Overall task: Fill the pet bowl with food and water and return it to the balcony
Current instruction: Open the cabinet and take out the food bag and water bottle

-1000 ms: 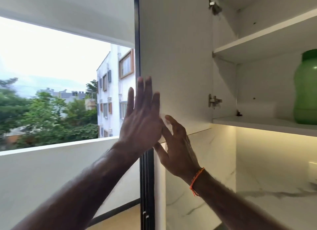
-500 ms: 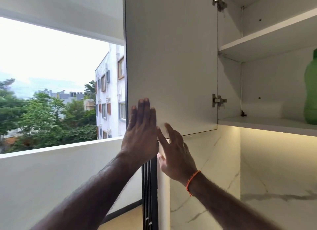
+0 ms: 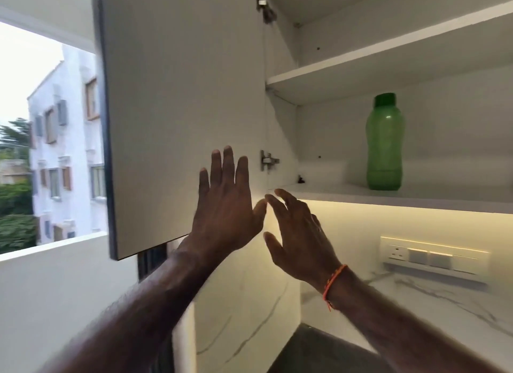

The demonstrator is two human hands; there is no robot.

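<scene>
A green plastic bottle [image 3: 384, 142] with a green cap stands upright on the lower shelf of an open white wall cupboard. My left hand [image 3: 226, 206] is raised flat, fingers spread, in front of the inner face of the open cupboard door [image 3: 180, 108]. Just to its right, below the shelf's front edge, my right hand [image 3: 297, 236] is open with its fingers loosely curled and an orange thread round the wrist. Neither hand holds anything. No pet bowl and no food are in view.
The upper shelf [image 3: 388, 58] shows nothing on it. Below the cupboard a lit marble wall carries a socket and switch panel [image 3: 433, 257], and a dark counter corner [image 3: 319, 347] shows beneath. At left are the balcony parapet [image 3: 52, 283] and a white building [image 3: 63, 156] outside.
The cupboard door has swung further open to the left. The view has turned right, bringing the whole green bottle and the switch panel into sight. Both hands have moved right along the door.
</scene>
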